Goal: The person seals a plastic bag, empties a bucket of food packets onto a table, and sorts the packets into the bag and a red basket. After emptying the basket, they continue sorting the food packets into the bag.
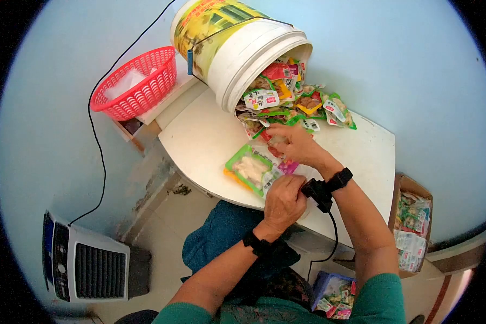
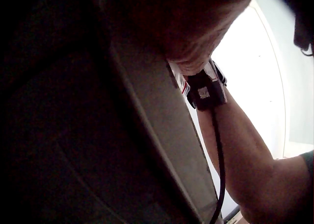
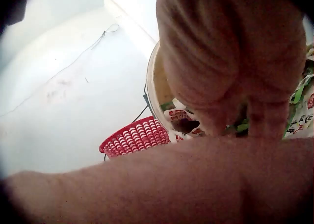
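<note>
A green-edged food bag (image 1: 251, 168) with pale contents and printed writing lies near the table's front edge. My left hand (image 1: 285, 202) grips the bag's near right side with bent fingers; its fingertips are hidden. Farther in, my right hand (image 1: 297, 144) reaches over the table with bent fingers, at the near side of a heap of small food packets (image 1: 289, 102). Just below those fingers shows a small reddish-brown packet (image 1: 275, 152); I cannot tell whether the hand holds it. In the right wrist view, the right hand (image 3: 230, 57) points down among the packets.
A white and yellow bucket (image 1: 243, 59) lies on its side, packets spilling from its mouth onto the white table (image 1: 200, 137). Left of it stands a red basket (image 1: 140, 86). Packets fill a cardboard box (image 1: 429, 227) and a blue crate (image 1: 319, 283). An air cooler (image 1: 97, 264) stands lower left.
</note>
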